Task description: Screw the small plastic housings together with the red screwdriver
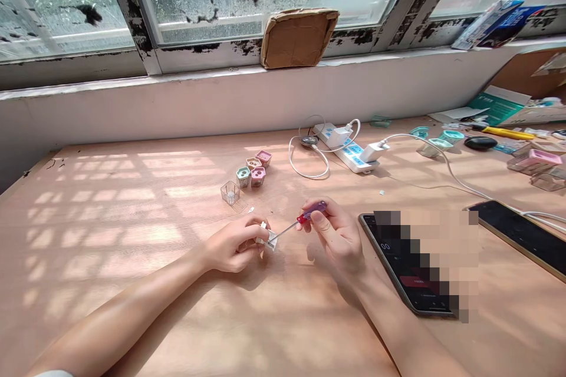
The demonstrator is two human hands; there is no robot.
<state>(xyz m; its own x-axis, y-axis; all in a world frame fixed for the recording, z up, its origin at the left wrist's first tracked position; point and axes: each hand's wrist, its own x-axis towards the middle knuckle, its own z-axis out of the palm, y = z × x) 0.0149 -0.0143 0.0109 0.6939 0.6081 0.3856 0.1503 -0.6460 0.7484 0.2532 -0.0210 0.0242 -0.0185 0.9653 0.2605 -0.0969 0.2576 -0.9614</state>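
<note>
My left hand (239,242) is closed on a small white and clear plastic part (270,240), held low over the table. In my right hand (338,230) is a screwdriver (312,212) with a red and purple handle, pinched between thumb and fingers. Its thin metal shaft slants down to the left, and the tip meets the white part. Whether it sits on a screw is too small to tell. Beyond my left hand stands a clear pentagonal cup (230,192). Just behind it are several small pentagonal containers (257,176) with pink, green and orange tops.
A phone (393,259) lies right of my right hand, partly blurred out, with a second phone (526,238) beyond it. A power strip (347,150) with white chargers and cables sits at the back. Pastel containers (437,146), a black mouse (480,143) and a yellow cutter (508,132) lie far right.
</note>
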